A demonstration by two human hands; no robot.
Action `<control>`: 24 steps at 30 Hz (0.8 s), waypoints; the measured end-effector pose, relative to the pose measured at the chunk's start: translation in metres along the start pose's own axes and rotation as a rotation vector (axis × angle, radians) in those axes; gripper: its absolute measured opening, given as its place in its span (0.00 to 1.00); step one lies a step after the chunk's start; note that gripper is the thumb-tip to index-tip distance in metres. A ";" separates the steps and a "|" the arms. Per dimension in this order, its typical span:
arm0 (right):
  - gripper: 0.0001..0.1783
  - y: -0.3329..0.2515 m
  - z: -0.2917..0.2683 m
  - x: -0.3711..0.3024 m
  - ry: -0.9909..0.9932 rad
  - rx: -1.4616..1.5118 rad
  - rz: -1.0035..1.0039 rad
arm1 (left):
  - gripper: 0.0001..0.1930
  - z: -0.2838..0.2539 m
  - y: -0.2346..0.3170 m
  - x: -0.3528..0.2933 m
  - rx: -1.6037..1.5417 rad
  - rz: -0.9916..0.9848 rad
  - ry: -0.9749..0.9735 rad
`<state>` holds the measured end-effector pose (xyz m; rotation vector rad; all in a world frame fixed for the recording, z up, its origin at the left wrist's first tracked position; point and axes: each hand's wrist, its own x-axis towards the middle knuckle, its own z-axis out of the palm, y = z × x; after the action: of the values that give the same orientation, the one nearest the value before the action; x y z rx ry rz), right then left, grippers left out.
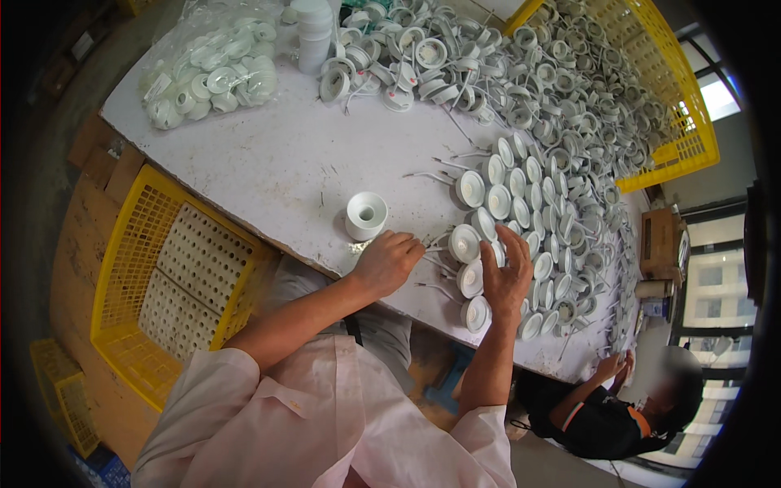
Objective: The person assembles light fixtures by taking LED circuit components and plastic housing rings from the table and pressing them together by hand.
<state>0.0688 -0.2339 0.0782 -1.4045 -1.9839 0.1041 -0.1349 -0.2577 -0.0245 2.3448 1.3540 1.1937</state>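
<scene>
My left hand (389,260) rests knuckles-up on the white table (277,171), fingers curled at thin wire leads beside a round white lamp part (464,242). A white ring-shaped spool (366,215) stands just behind that hand. My right hand (506,275) lies with fingers spread over the near end of rows of round white lamp parts (521,203) that lean against one another. Whether the left fingers pinch a wire is hidden.
A large heap of white lamp parts (569,98) fills the far side. A clear bag of parts (213,71) and a white bottle (313,32) stand at the back left. Yellow crates (122,268) (691,138) flank the table. Another person (618,407) sits at the right.
</scene>
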 end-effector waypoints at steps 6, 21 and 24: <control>0.18 -0.014 0.041 0.063 -0.076 0.271 0.056 | 0.07 -0.045 0.005 -0.029 -0.073 0.130 0.192; 0.32 -0.014 0.253 0.196 -0.232 0.082 0.257 | 0.06 -0.096 -0.079 -0.076 0.144 -0.312 0.451; 0.28 -0.019 0.267 0.194 -0.102 0.141 0.298 | 0.07 -0.093 -0.080 -0.079 0.134 -0.294 0.458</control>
<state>-0.1332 0.0083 -0.0210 -1.6187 -1.7953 0.4487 -0.2734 -0.2954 -0.0472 1.9197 1.8945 1.6462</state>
